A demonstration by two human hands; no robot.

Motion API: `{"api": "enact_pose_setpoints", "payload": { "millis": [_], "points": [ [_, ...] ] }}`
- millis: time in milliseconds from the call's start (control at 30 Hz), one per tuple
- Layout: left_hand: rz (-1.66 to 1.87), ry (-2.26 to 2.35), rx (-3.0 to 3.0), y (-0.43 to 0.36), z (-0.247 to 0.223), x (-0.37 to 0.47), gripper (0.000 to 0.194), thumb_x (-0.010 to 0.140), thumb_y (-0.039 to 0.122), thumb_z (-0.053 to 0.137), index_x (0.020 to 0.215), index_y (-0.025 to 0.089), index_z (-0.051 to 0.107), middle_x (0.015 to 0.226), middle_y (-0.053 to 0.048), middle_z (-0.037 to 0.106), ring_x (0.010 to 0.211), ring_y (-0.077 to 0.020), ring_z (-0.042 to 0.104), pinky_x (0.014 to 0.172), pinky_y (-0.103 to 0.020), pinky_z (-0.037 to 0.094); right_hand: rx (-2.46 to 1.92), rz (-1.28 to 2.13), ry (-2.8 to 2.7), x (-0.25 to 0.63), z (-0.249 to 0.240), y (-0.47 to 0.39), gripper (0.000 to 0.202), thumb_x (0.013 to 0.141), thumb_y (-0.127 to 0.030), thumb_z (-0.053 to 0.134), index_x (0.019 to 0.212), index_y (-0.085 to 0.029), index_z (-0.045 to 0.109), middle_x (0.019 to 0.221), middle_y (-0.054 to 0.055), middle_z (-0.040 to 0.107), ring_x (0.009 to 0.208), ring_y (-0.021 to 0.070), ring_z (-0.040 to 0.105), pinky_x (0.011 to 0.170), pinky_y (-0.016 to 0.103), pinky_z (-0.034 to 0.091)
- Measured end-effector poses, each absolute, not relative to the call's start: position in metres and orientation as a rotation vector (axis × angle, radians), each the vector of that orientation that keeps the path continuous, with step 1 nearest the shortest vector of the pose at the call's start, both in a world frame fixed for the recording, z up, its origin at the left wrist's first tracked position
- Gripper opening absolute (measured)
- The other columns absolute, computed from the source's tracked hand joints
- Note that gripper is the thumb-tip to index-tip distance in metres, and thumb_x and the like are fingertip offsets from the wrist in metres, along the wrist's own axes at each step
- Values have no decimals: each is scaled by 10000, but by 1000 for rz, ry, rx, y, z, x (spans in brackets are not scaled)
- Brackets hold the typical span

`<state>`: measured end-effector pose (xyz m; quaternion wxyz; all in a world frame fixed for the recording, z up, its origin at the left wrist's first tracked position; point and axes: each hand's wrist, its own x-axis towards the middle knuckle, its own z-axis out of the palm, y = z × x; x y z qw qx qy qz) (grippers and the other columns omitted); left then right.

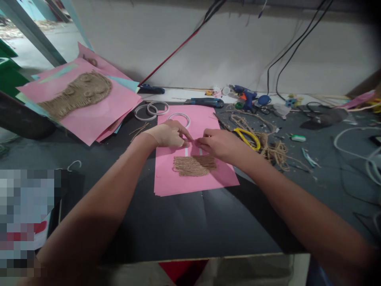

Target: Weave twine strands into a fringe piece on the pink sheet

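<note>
Both forearms reaching forward from lower corners, converging at centre. Left hand (174, 135) palm down, fingers bent, light wrap around wrist and back of hand. Right hand (218, 145) knuckles up, fingers curled, thumb side inward. Fingertips of both hands nearly meeting, pointed toward each other. Whether fingertips touch, cannot tell.

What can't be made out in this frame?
All head view:
- Whatever is between the fingertips of the left hand and right hand: covered by the fingers, if anything is there.
- Upper ends of the white strips: behind the hands.
- Lower left corner: pixelated, and cut off by the left edge.
- Upper ends of the black cables: cut off by the top edge.
- Any print on the green-and-white item: too small, blurred.
</note>
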<state>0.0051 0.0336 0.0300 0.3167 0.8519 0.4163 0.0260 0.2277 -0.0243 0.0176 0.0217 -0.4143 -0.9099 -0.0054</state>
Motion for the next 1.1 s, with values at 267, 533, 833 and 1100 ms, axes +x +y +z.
{"api": "enact_pose_setpoints", "payload": {
  "millis": [267,533,833,1100],
  "points": [
    [87,1104,2237,36,25,3,398,719,381,697,1069,225,805,891,-47,744,768,-169,614,672,-273,444,-1297,124,-2715,230,15,-21,305,1026,-317,480,1008,-158,739,886,97,618,698,166,519,614,317,308],
    [91,1112,2213,37,27,2,422,714,369,691,1101,241,800,924,-49,750,785,-178,614,672,-284,442,-1154,508,-2434,250,-4,0,195,904,-360,699,1035,-216,687,890,42,619,737,161,541,687,299,413],
    [116,1105,2241,39,23,3,385,712,358,712,1065,244,813,887,-40,739,758,-161,599,661,-273,430,-1062,461,-2471,251,-10,3,177,922,-356,682,1044,-240,735,898,39,560,735,156,515,694,290,396],
    [132,1084,2228,40,23,2,387,716,355,720,1073,243,815,855,-43,728,734,-155,588,648,-268,430,-1073,474,-2472,250,-10,2,169,931,-333,675,1050,-226,731,897,43,569,755,160,540,697,292,409]
  ]
}}
